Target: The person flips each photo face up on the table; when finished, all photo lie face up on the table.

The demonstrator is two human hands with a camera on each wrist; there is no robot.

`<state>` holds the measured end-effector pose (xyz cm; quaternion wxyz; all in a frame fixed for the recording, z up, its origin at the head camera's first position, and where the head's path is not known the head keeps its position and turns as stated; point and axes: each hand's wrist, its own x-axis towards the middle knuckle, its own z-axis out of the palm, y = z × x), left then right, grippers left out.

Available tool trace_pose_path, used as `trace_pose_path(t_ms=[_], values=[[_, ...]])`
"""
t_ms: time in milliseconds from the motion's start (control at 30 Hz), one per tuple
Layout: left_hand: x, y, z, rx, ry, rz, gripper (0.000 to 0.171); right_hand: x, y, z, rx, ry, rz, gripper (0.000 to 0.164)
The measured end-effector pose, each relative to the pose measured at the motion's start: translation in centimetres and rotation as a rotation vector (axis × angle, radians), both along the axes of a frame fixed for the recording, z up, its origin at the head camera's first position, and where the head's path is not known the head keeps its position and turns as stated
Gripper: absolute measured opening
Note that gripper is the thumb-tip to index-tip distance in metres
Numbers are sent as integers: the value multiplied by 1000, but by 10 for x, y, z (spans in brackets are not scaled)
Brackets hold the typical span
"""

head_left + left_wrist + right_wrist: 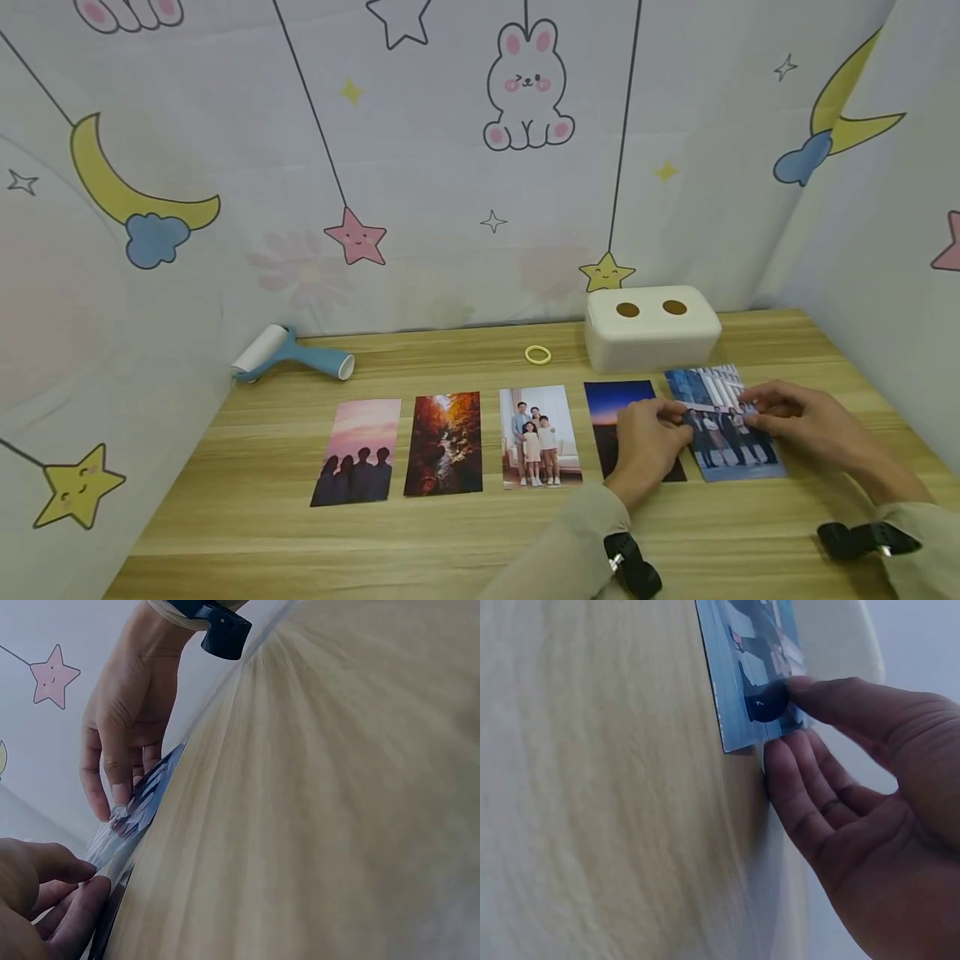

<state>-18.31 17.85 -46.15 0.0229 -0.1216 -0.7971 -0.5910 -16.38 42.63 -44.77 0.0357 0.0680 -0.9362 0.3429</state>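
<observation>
A blue-toned group photo (738,446) is at the right end of a row of photo prints. My left hand (647,442) pinches its left edge between thumb and finger, over a dark sunset photo (618,396) that it partly covers. On the opposite edge, my right hand (813,423) grips the same print. The right wrist view shows the right thumb (832,694) on top of the photo (735,690) and the other fingers below its edge. In the left wrist view the photo (154,791) slants up off the wood between both hands.
Further left lie a family photo (538,450), an autumn stream photo (444,442) and a pink-sky silhouette photo (367,433). Behind them are a blue-handled white roller (288,354), a yellow ring (537,356) and a white box with two round holes (648,337), close to the patterned curtain.
</observation>
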Motion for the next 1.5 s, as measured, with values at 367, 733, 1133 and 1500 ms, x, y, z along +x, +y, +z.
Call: trace_pose_path(t_ms=[367,733,1133,1500], values=[[-1,0,0,-78,10,-8,25,-2,-6,1,29,-24,30,30],[-1,-1,-1,-181,108,-27,25,0,-8,-2,53,-15,33,29],[1,-2,2,-311,173,-2,29,-1,-8,1,77,-27,37,29],[2,0,2,-341,134,6,30,-4,-10,5,115,-51,30,26]])
